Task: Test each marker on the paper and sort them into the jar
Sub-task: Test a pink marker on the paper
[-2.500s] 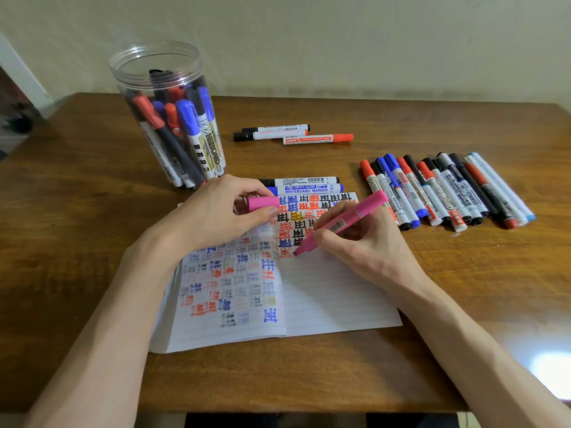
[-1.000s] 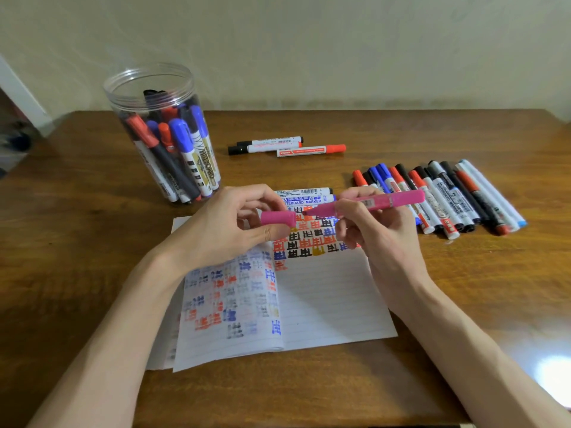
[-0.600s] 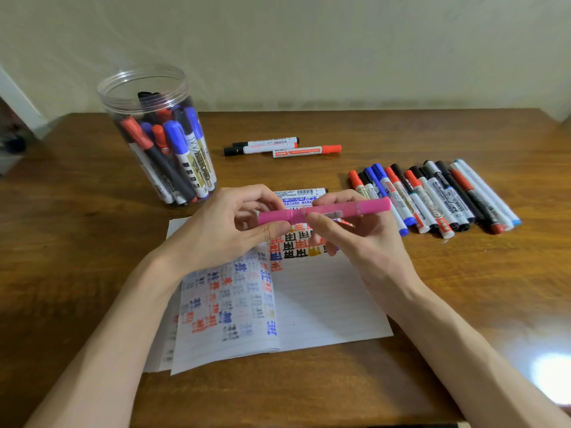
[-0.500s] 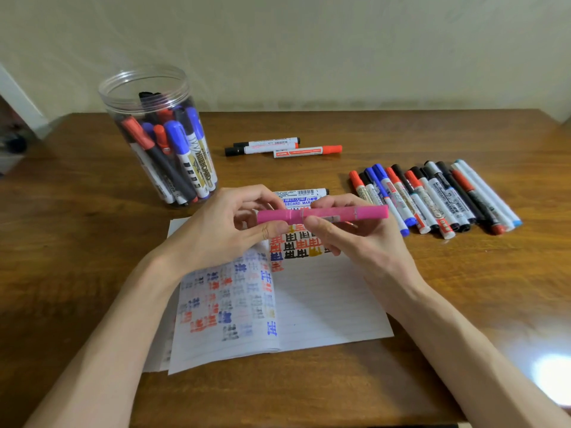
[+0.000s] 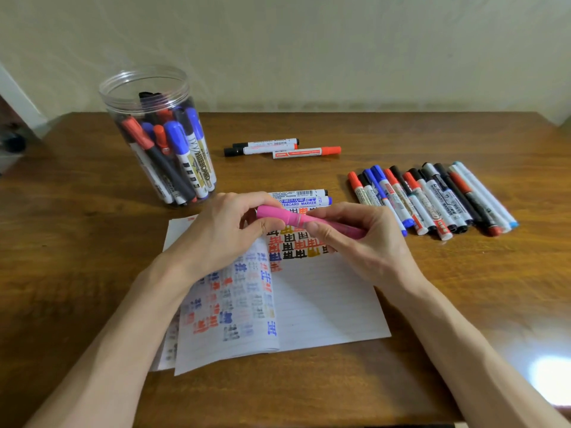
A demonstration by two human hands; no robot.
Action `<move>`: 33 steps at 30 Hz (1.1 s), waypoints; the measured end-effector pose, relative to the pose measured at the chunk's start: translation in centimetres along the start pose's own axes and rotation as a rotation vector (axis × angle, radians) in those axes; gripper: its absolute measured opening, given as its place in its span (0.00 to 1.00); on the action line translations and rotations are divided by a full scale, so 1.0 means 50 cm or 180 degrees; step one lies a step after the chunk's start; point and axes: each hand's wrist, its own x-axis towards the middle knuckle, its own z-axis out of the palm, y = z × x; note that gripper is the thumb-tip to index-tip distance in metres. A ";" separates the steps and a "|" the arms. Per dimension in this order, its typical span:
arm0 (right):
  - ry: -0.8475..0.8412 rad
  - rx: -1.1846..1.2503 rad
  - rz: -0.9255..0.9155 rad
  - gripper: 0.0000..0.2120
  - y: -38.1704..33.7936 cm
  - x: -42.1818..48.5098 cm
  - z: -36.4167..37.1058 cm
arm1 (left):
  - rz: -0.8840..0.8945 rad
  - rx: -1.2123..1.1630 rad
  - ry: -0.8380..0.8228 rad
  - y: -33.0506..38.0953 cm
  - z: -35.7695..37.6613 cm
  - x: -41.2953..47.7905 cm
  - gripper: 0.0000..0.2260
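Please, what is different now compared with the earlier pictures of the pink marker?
The right hand lifted the pink marker off the paper and brought its tip to the cap in the left hand; the cap is now on, both hands holding the marker. The jar and the row of markers stayed put.

We counted one jar (image 5: 123, 101), holding at least seven markers (image 5: 177, 137), too crowded for an exact tally. One pink marker (image 5: 278, 215) was held between two hands, the left hand (image 5: 216, 233) and the right hand (image 5: 364, 242). Three far markers (image 5: 265, 148) lay together, and two near markers (image 5: 298, 197) lay at the paper's (image 5: 324, 304) top edge. The row (image 5: 432, 199) had about twelve, though overlaps blocked certainty. There was one table (image 5: 463, 288).
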 end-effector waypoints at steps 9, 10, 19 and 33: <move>-0.0022 0.0100 -0.0204 0.07 0.009 0.001 -0.001 | 0.0153 -0.0044 0.0104 -0.001 0.023 0.005 0.08; 0.0007 0.0097 -0.0229 0.06 0.010 0.000 0.001 | 0.0165 -0.0057 0.0127 -0.003 0.024 0.005 0.08; -0.0127 0.0015 -0.0093 0.08 0.018 0.009 -0.011 | 0.0067 -0.0132 -0.0213 -0.002 0.025 0.013 0.11; 0.0028 -0.0631 -0.0246 0.15 0.014 0.010 -0.025 | 0.0059 -0.0317 -0.0071 -0.003 0.016 0.010 0.17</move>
